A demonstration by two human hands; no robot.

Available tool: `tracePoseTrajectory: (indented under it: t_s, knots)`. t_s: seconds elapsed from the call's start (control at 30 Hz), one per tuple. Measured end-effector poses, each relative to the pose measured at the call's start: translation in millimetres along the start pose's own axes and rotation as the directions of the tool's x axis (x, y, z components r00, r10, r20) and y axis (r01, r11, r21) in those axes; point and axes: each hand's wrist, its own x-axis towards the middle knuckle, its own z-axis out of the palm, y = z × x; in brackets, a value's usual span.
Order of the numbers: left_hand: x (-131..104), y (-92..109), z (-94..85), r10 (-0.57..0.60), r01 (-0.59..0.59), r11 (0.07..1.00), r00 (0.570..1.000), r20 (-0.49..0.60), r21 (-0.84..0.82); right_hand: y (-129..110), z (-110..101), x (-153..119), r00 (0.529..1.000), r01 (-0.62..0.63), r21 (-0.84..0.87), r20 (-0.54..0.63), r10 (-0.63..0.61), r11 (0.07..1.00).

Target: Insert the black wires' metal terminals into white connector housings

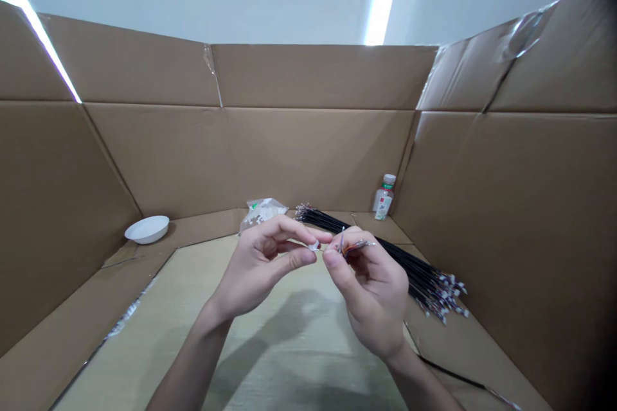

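Note:
Near the middle of the view, my left hand pinches a small white connector between thumb and fingers. Close on its right, my right hand is closed on thin coloured wires, whose bare ends fan out above the thumb. One thin wire seems to reach from the right fingertips to the connector; whether it is inserted cannot be made out. A black cable with loose wire ends lies below my right wrist.
A bundle of black cables with white connectors lies at the right. Behind my hands is a clear plastic bag of white pieces. A white bowl stands left, a bottle back right. Cardboard walls surround the table.

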Motion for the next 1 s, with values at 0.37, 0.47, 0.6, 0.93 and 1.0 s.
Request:
tracePoseTrajectory:
  t_s: [0.37, 0.47, 0.6, 0.93, 1.0]
  knots:
    - [1, -3, 3.6, 0.218, -0.183, 0.937, 0.972, -0.091, 0.297, 2, 0, 2, 0.995, -0.102, 0.027, -0.019, 0.102, 0.994]
    - [3, -7, 3.7, 0.356, -0.29, 0.862, 0.93, -0.09, 0.415, 1, 0, 3, 0.991, -0.134, 0.02, -0.023, 0.134, 0.991]
    - [5, -12, 2.5, 0.446, -0.368, 0.803, 0.893, -0.063, 0.468, 1, 1, 3, 0.986, -0.167, 0.057, -0.004, 0.168, 0.984]
    - [5, -25, 5.4, 0.43, -0.363, 0.848, 0.897, -0.102, 0.388, 5, 3, 5, 0.988, -0.152, 0.121, 0.019, 0.151, 0.981]
    - [5, -25, 1.2, 0.424, -0.358, 0.842, 0.902, -0.084, 0.405, 4, 1, 7, 0.981, -0.194, 0.137, 0.027, 0.192, 0.971]
